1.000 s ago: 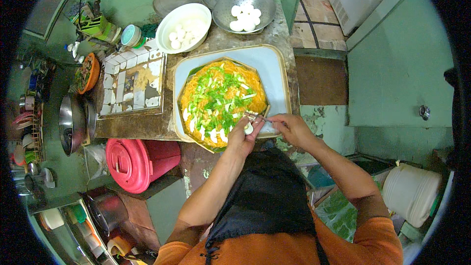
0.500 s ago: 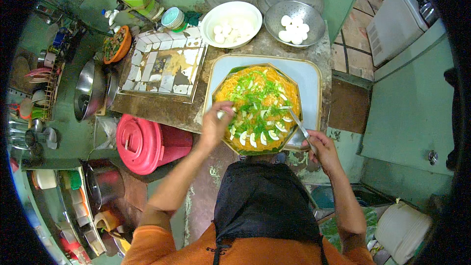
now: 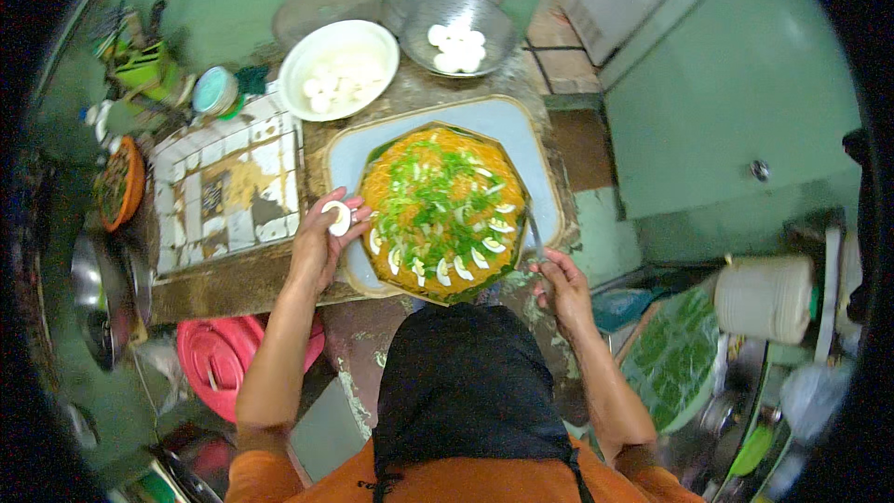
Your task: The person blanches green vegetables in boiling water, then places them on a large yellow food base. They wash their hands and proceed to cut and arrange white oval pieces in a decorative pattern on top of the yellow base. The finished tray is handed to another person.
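Observation:
My left hand [image 3: 319, 244] is closed around a cut boiled egg [image 3: 337, 218], its white and yolk face turned up, just left of the noodle dish. In my right hand [image 3: 564, 293] is a knife [image 3: 535, 231], its blade pointing away from me along the dish's right edge. Between the hands sits a platter of orange noodles [image 3: 400, 275] in an eight-sided tray. Chopped green onion [image 3: 433, 191] covers the middle of the noodles. Several egg wedges [image 3: 442, 269] curve along the near and right edges. Under the platter lies a pale blue rectangular tray [image 3: 535, 154].
Behind stand a white bowl [image 3: 291, 84] of eggs and a metal colander [image 3: 503, 33] with peeled eggs [image 3: 457, 48]. A tiled counter section [image 3: 177, 233] is at left. Below the counter is a red lidded bin [image 3: 209, 363]; at right, a green door [image 3: 726, 130].
My left hand has drawn back from above the noodles to their left side, showing the cut egg. The knife has moved off the noodles to the right edge. The view has turned and shifted.

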### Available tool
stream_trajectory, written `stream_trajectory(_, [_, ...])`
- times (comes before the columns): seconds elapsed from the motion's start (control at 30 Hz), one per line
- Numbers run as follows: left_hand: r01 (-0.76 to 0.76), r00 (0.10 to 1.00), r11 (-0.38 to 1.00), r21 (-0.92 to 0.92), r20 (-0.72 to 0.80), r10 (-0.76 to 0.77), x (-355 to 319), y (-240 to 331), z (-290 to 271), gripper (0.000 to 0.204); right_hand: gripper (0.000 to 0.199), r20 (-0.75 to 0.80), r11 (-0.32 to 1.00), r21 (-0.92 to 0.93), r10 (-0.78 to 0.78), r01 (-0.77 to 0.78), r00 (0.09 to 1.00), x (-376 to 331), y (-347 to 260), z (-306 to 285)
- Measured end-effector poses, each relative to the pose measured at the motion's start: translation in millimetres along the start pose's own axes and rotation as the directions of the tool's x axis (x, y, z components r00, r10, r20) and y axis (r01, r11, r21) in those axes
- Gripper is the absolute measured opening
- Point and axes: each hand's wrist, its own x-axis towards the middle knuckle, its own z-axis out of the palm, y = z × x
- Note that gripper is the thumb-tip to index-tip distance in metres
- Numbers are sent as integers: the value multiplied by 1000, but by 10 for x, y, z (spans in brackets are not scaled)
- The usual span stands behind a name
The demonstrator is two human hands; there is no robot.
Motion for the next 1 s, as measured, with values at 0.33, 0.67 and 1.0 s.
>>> stream_trajectory(0.33, [187, 972, 957, -220, 186, -147, -401, -828, 990, 37, 24, 195, 683, -611, -360, 400, 913, -547, -3, 745])
stream_trajectory(0.67, [204, 974, 945, -257, 148, -170, -276, -922, 1202, 36, 25, 281, 636, -603, -396, 482, 874, -127, -31, 395])
stream_trajectory(1.0, [194, 981, 952, -235, 56, -186, -32, -1026, 1416, 33, 28, 313, 805, -531, -103, 264, 944, 511, -113, 134])
